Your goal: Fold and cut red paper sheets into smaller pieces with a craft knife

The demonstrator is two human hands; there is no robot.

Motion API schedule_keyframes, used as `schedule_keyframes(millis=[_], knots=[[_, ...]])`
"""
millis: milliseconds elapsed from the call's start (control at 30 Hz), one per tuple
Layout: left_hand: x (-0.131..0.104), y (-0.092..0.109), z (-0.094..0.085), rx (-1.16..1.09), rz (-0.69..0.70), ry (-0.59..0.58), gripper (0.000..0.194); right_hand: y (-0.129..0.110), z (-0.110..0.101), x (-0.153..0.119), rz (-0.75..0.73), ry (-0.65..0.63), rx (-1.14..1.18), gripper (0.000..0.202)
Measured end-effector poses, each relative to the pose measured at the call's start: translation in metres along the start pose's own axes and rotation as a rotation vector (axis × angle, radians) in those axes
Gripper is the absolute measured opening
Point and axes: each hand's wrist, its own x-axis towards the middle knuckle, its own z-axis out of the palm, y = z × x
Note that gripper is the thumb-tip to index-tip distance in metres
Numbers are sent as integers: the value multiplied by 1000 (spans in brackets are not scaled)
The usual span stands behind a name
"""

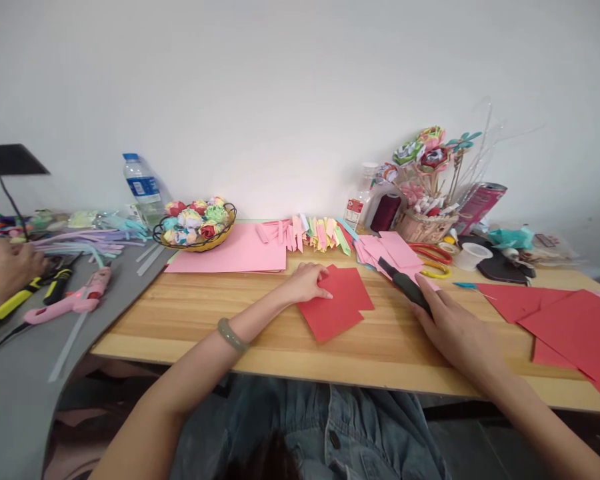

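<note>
Red squares (337, 310) lie near the front of the wooden surface (180, 327), so we take them as our dial's middle, with twelve toward the wall. Our left hand (310, 283) rests on their upper-left part, fingers curled, thumb laid on top — probably to steady the layers, whose corners sit out of line; we cannot tell whether it pinches an edge or only presses. Our right hand (453, 323), toward three, is wrapped around a dark-handled tool (405, 287), aimed at ten o'clock with its tip over pink slips (397, 250). Held this way, it seems to sit away from the red paper while the left hand minds the layers.

Folded strips (323, 233) stand in a row at twelve and pink sheets (230, 257) lie at ten, probably set back to free the front. Larger red sheets (575, 327) fill three o'clock.

The front edge runs close below at six, our lap beyond it, so there is little room that way. Bare wood shows at four and eight, though our forearms cross it — sliding sideways looks easier than pushing toward twelve. At nine, past the wood's edge, a pink glue gun (77, 303) lies near another person's hand (5, 270).
</note>
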Motion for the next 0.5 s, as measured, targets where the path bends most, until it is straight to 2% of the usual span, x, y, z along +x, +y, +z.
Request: schedule_keyframes(millis=[267,400,500], knots=[[3,-9,-3,-50,-109,167,17,8,-4,37,-103,8,-147,46],[-2,-6,-9,-47,-165,306,12,11,10,49,-144,53,-129,42],[-6,-4,-14,-22,-181,392,16,13,17,51,-213,137,-137,40]])
